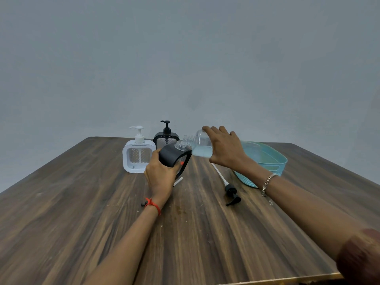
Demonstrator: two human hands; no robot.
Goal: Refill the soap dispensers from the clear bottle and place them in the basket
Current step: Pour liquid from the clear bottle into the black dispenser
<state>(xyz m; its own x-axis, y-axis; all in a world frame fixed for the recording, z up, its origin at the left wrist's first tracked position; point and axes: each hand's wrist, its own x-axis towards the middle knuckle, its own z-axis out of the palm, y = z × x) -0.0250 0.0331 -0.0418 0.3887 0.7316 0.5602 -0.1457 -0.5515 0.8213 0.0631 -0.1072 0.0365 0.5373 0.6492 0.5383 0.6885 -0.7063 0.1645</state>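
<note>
The person's left hand (pixel 159 177) has its fingers wrapped around a black soap dispenser (pixel 174 157), held above the wooden counter (pixel 82 212) and tilted so that its open threaded neck points up and to the right. The right hand (pixel 225 149) has its fingers clasped over a clear bottle (pixel 198 146), which lies nearly on its side in the air with its uncapped mouth just beside the dispenser's neck; whether the two rims touch cannot be told. A pale liquid sits in the lower part of the bottle. A red thread (pixel 153 204) circles the left wrist and a metal bracelet (pixel 268 181) the right one, with a dark red sleeve (pixel 362 256) at the lower right corner. Behind the hands, a white dispenser (pixel 138 156) stands upright with its pump on, and a second black dispenser (pixel 166 136) stands upright just beside it to the right, partly hidden by the held one. A black pump head (pixel 232 193) with its long white tube lies flat on the counter near the right forearm. A light blue basket (pixel 273 161) sits on the counter behind the right hand; nothing can be seen inside it.
</note>
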